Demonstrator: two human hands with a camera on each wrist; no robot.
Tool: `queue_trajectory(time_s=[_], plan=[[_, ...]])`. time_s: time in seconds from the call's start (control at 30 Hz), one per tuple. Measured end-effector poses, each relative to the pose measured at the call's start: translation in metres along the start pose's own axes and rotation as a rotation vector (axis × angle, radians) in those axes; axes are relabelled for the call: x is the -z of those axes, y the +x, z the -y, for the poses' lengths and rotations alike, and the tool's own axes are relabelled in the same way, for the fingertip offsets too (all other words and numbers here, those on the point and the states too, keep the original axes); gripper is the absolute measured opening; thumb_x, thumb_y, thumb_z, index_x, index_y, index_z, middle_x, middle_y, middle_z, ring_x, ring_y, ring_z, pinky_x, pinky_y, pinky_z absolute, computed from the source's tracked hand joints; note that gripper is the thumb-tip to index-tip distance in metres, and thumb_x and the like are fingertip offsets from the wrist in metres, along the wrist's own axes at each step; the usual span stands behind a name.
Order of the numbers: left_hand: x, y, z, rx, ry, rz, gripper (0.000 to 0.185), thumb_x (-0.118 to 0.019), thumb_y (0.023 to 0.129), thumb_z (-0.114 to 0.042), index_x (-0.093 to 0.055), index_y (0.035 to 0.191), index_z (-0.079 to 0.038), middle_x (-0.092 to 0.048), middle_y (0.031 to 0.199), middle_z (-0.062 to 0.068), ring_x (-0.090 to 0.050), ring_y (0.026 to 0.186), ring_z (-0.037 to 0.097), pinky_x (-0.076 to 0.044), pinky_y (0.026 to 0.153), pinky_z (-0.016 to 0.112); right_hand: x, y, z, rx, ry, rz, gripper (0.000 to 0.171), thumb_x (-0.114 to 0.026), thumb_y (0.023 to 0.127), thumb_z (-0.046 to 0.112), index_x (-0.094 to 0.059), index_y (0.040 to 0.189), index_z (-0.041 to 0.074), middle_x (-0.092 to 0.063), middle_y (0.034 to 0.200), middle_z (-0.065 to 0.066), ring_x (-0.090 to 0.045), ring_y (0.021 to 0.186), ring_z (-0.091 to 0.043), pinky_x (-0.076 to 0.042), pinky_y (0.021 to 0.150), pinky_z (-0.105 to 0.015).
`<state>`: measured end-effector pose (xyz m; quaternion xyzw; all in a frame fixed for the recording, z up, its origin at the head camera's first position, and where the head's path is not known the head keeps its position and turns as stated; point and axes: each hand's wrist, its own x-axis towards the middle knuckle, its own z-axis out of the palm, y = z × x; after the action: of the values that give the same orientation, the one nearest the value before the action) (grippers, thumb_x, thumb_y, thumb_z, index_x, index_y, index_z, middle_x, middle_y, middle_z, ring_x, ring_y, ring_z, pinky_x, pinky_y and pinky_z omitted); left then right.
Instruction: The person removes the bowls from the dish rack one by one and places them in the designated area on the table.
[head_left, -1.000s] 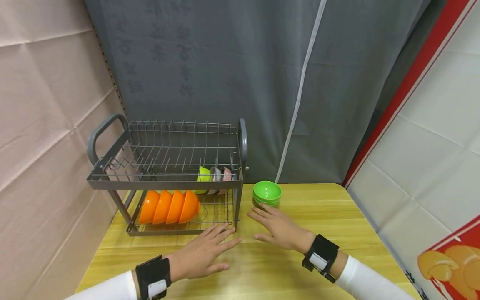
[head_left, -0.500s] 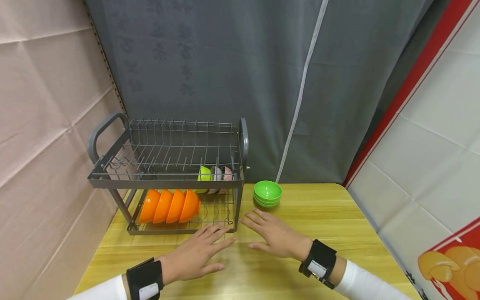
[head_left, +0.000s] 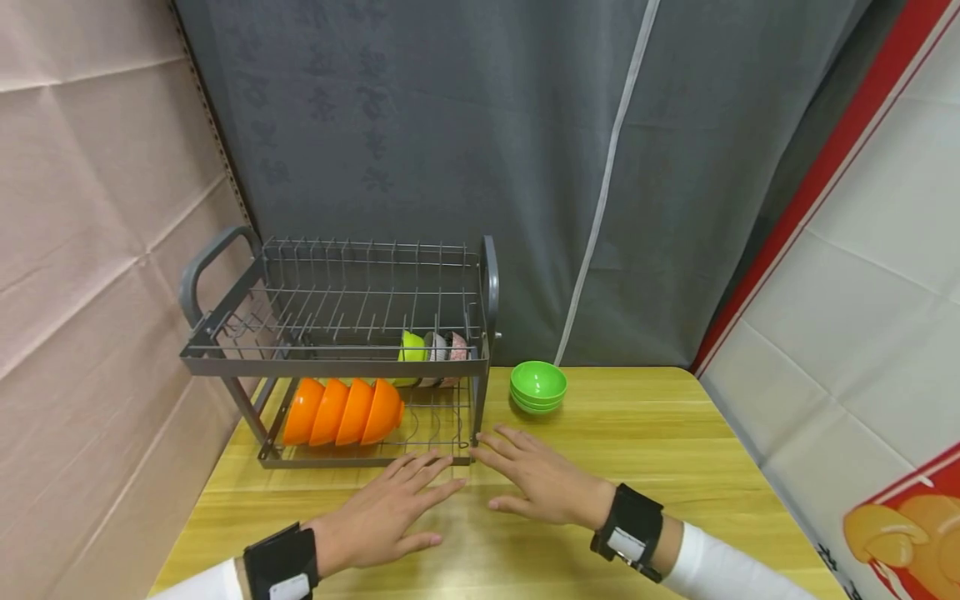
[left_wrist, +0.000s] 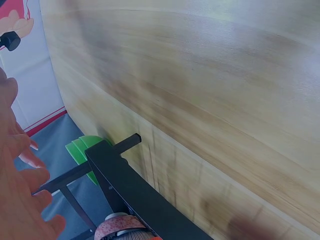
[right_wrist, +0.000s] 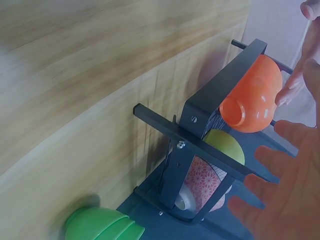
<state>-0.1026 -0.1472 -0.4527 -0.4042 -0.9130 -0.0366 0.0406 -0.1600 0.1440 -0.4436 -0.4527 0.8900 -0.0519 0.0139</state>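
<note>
My left hand [head_left: 382, 517] is held out, palm down and fingers spread, just in front of the dish rack [head_left: 337, 368]. Beside it my right hand [head_left: 536, 477] has its fingers straight too, near the rack's front right corner. Neither hand holds anything. Behind the right hand a stack of green bowls [head_left: 537, 386] stands on the table. Several orange bowls [head_left: 343, 412] lean in a row on the rack's lower tier. A yellow-green bowl [head_left: 412, 347], a grey-white bowl [head_left: 437, 347] and a pink patterned bowl [right_wrist: 202, 180] stand behind them to the right.
The wooden table [head_left: 637, 467] carries the rack at left. A grey curtain [head_left: 450, 125] with a white cord [head_left: 600, 200] hangs behind. Pale cloth [head_left: 97, 292] covers the left side, and a white panel with red trim [head_left: 847, 333] stands at right.
Both hands have drawn slightly back and to the left, the right one moving away from the green bowls. The bowls and rack stay put.
</note>
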Motion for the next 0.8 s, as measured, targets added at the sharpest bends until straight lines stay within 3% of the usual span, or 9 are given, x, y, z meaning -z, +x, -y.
queue_trajectory(time_s=[0.3, 0.8], plan=[[0.003, -0.006, 0.002, 0.043, -0.028, 0.040, 0.069, -0.032, 0.101, -0.067, -0.031, 0.160, -0.030, -0.028, 0.168, 0.008, -0.032, 0.153, 0.033, -0.035, 0.121, 0.057, -0.004, 0.005, 0.003, 0.023, -0.008, -0.006, 0.075, -0.035, 0.099, 0.069, -0.028, 0.161, 0.026, -0.028, 0.168, -0.006, -0.028, 0.154, -0.036, -0.033, 0.123, -0.054], [0.002, -0.015, 0.009, 0.068, -0.004, -0.027, 0.070, -0.037, 0.101, -0.066, -0.038, 0.158, -0.025, -0.031, 0.166, 0.012, -0.036, 0.151, 0.036, -0.032, 0.122, 0.058, -0.005, 0.015, 0.013, 0.057, -0.012, -0.003, 0.074, -0.039, 0.100, 0.066, -0.028, 0.161, 0.025, -0.026, 0.169, -0.005, -0.028, 0.155, -0.034, -0.032, 0.124, -0.052]])
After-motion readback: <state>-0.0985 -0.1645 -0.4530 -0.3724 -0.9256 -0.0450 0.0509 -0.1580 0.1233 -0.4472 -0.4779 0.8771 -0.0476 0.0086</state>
